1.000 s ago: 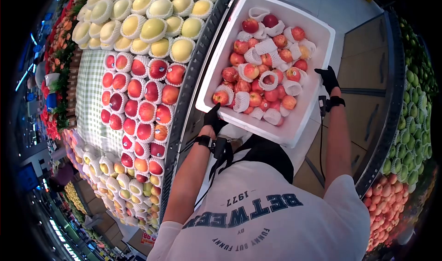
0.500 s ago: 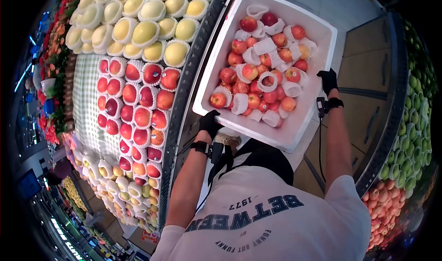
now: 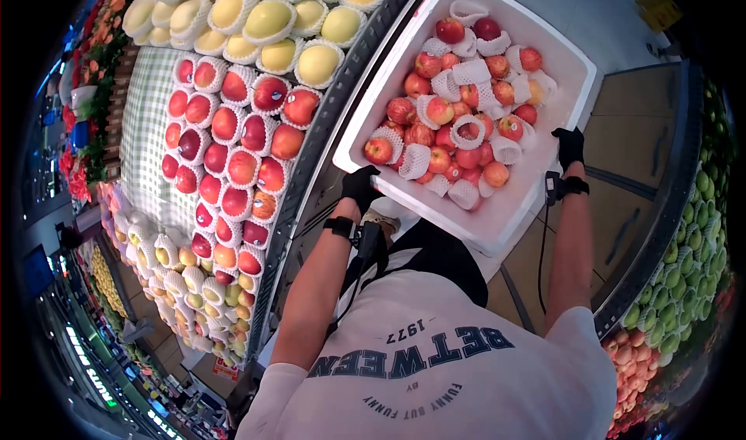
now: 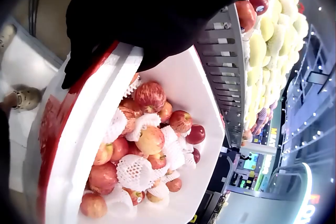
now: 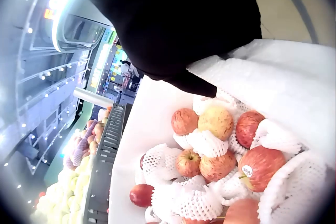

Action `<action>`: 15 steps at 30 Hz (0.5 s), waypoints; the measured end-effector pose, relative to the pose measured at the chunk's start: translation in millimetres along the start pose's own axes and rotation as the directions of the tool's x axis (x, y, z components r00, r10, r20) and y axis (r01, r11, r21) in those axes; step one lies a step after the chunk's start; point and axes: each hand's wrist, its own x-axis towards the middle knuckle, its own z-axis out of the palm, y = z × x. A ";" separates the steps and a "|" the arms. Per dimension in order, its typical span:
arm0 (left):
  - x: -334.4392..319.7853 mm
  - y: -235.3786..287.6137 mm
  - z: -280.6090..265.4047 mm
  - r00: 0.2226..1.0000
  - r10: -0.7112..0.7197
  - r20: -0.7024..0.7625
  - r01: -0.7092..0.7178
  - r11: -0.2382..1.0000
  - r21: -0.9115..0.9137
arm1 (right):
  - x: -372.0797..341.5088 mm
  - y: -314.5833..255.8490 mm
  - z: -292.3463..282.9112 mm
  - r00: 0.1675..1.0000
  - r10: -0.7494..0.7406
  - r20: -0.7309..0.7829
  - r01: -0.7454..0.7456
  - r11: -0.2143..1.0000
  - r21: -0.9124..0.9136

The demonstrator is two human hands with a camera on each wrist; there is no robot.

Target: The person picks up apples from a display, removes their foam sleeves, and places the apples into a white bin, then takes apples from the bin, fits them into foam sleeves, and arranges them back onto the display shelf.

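Note:
A white foam box [image 3: 423, 205] holds several red-yellow apples [image 3: 440, 111], mixed with loose white foam nets [image 3: 415, 161]. My left hand [image 3: 360, 185], in a black glove, grips the box's near left corner. In the left wrist view, that glove [image 4: 136, 19] wraps over the rim, whose outer side carries red tape [image 4: 58, 145]. My right hand [image 3: 569, 145], also gloved in black, holds the right wall. Its thumb [image 5: 197, 84] reaches inside, close over the apples, in the right wrist view. The outer fingers of this hand are hidden behind the wall.
Left of the box stands a sloped display with netted red apples [image 3: 242, 166], large yellow fruit [image 3: 318, 65] and a bare checkered cloth [image 3: 144, 129]. Its dark slatted edge [image 3: 311, 153] runs beside the box. At right are brown cabinets [image 3: 633, 149] and a stand of green fruit [image 3: 674, 285].
The head view has turned a little, so the box and both hands sit further right in it. Both hands keep their hold on the box, and the apples lie as before.

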 end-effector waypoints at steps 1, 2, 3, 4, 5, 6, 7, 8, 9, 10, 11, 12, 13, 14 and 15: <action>-8.1 1.5 3.5 1.000 0.022 0.003 -0.022 1.000 -0.013 | -1.0 -0.4 1.1 1.000 0.018 0.008 -0.018 1.000 0.020; -15.6 4.2 7.7 0.999 0.046 0.007 -0.046 0.999 -0.027 | -1.4 -2.0 1.4 0.999 0.033 0.005 -0.033 0.999 0.011; -2.7 0.0 -1.8 0.997 0.037 0.070 -0.033 0.998 -0.047 | -6.9 -7.3 2.4 0.999 0.049 0.003 -0.049 0.999 0.002; -8.7 2.0 0.4 0.996 0.049 0.079 -0.048 0.999 -0.020 | -9.7 -6.8 3.6 0.998 0.067 -0.001 -0.067 0.998 -0.006; -15.3 5.1 1.4 0.993 0.049 0.109 -0.049 0.999 -0.007 | -6.7 -3.2 2.5 0.997 0.077 0.022 -0.077 0.997 -0.007; -18.5 7.0 -0.1 0.989 0.052 0.142 -0.053 0.999 0.005 | -6.9 -5.5 0.5 0.997 0.074 0.028 -0.072 0.996 -0.042; -21.6 9.6 -2.8 0.984 0.056 0.168 -0.062 0.998 0.034 | -8.4 -6.7 0.0 0.997 0.069 0.034 -0.066 0.995 -0.077; -24.8 11.3 -4.8 0.979 0.070 0.189 -0.082 0.995 0.054 | -8.8 -8.8 0.3 0.997 0.064 0.038 -0.060 0.992 -0.108; -28.9 15.0 -8.4 0.974 0.067 0.216 -0.078 0.996 0.045 | -8.9 -10.8 -0.3 0.998 0.041 0.052 -0.037 0.996 -0.087; -34.4 18.0 -12.8 0.968 0.063 0.243 -0.074 0.997 0.038 | -10.2 -11.7 1.5 0.998 0.019 0.063 -0.015 0.998 -0.066; -40.5 21.1 -17.1 0.973 0.038 0.230 -0.057 0.996 0.073 | -10.2 -16.2 -1.1 0.995 0.102 0.001 -0.100 0.979 -0.179; -47.1 23.5 -22.5 0.983 0.035 0.180 -0.045 0.997 0.056 | -23.0 -34.8 -0.2 0.982 0.175 -0.072 -0.189 0.940 -0.284; -54.7 26.6 -30.2 0.981 0.029 0.192 -0.036 0.999 0.030 | -23.5 -39.8 -1.2 0.986 0.143 -0.085 -0.165 0.918 -0.360; -62.5 29.3 -38.3 0.978 0.026 0.205 -0.027 1.000 0.001 | -17.5 -38.3 -1.3 0.985 0.018 -0.173 -0.096 0.887 -0.451; -72.5 32.2 -44.5 0.984 0.043 0.176 -0.045 0.999 0.005 | -4.6 -26.8 -0.1 0.962 -0.117 -0.246 -0.036 0.841 -0.539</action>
